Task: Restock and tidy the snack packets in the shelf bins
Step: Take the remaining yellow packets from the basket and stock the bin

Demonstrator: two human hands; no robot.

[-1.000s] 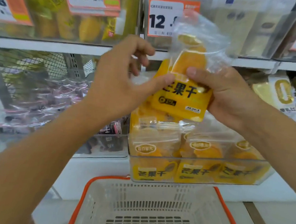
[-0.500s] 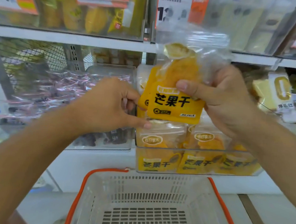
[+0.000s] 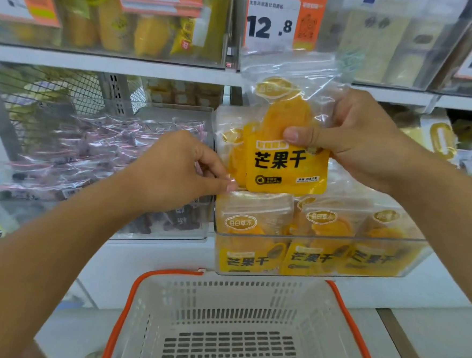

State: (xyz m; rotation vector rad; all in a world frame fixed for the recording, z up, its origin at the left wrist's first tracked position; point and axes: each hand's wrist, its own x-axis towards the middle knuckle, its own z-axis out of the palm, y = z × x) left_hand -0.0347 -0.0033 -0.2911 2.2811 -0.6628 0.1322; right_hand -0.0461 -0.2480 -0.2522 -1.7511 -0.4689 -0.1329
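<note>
A packet point(image 3: 286, 165) was held above the right bin point(image 3: 321, 264); another bin point(image 3: 164, 229) sat left; a basket point(image 3: 235, 296) stood nearest.

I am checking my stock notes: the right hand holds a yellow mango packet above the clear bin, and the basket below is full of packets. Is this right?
Not quite. In the head view the right hand does hold the yellow mango packet above the clear bin, but the basket below shows no packets inside.
</note>
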